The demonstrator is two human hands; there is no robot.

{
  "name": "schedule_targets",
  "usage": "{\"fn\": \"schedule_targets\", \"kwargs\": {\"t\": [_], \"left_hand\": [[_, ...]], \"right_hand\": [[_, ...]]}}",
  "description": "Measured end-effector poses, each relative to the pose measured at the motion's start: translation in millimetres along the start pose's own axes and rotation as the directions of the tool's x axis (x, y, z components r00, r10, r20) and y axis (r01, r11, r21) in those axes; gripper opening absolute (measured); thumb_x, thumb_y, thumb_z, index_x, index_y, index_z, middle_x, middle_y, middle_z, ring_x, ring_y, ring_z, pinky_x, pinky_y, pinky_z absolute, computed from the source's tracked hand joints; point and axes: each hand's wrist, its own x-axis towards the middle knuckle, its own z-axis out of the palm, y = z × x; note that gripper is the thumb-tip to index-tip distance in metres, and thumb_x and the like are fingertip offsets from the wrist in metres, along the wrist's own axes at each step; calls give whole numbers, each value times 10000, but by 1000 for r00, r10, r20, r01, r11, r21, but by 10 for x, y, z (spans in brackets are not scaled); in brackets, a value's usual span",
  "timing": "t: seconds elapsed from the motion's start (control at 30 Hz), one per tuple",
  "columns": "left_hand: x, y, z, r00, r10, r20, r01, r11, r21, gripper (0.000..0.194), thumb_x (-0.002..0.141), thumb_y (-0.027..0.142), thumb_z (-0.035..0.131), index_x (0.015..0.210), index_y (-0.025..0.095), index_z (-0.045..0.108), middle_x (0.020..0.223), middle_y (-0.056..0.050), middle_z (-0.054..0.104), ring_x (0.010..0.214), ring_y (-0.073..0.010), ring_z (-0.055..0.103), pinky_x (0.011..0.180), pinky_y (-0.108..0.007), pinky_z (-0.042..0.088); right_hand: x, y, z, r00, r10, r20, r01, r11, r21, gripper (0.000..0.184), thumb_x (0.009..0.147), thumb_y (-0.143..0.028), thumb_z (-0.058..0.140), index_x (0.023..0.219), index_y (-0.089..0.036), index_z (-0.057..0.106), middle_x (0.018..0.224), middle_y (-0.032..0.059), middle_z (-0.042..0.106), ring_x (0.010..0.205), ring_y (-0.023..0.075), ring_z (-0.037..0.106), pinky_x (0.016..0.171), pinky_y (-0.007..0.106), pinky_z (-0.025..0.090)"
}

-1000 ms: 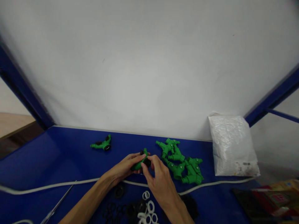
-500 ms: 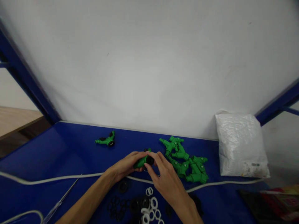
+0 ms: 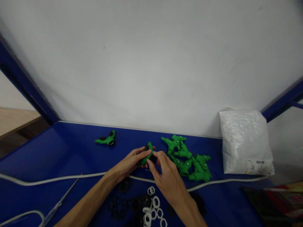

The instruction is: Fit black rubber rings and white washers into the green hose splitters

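My left hand (image 3: pixel 134 158) is closed around a green plastic Y-shaped hose connector (image 3: pixel 150 147), one narrow end of which sticks up past the thumb. The fingers of my right hand (image 3: pixel 163 167) pinch a black ring (image 3: pixel 153 158) at the connector's wide end; my fingers partly cover it. Just below the hands lie white rings (image 3: pixel 156 201), black rings (image 3: pixel 136 204) and a cluster of small black rings (image 3: pixel 118 206). Several green connectors without black parts (image 3: pixel 182 154) are heaped to the right of my right hand.
A green connector with black fittings (image 3: pixel 107 139) lies at the back left. A white cable (image 3: pixel 59 178) crosses the blue table (image 3: pixel 78 148) beneath my arms. Left of my forearm is a thin pointed tool (image 3: pixel 60 201). A white plastic package (image 3: pixel 246 143) leans on the wall at right.
The connector in my hands has turned, so its narrow end now points up and its wide end faces more to the right. My right fingers have shifted around the black ring.
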Motion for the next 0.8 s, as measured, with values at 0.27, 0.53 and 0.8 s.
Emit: {"fn": "schedule_targets", "kwargs": {"t": [0.27,0.53,0.8], "left_hand": [[-19,15,31,990,140,-31,-140,990,14,560,806,397,782,1308,199,633,1087,-64,722,969,-195,649,873,-271,456],[-68,40,-7,951,309,0,-309,951,-17,447,762,204,816,1169,264,645,1119,-32,706,1089,-215,630,989,-315,437],[-85,31,-3,938,342,-48,-336,936,105,449,859,392,690,1273,218,670,1356,-77,632,1330,-305,490,1104,-384,380]], "right_hand": [[13,-18,-15,995,89,-53,-79,982,173,105,999,-313,530,1040,-218,552,802,4,622,672,161,615,657,282,516],[31,0,-66,963,268,29,-250,851,463,155,986,-376,548,969,-222,548,788,-16,644,685,133,626,643,240,493],[73,32,-133,964,201,-172,-143,943,300,100,990,-323,535,999,-224,534,756,-12,639,665,147,636,641,261,513]]}}
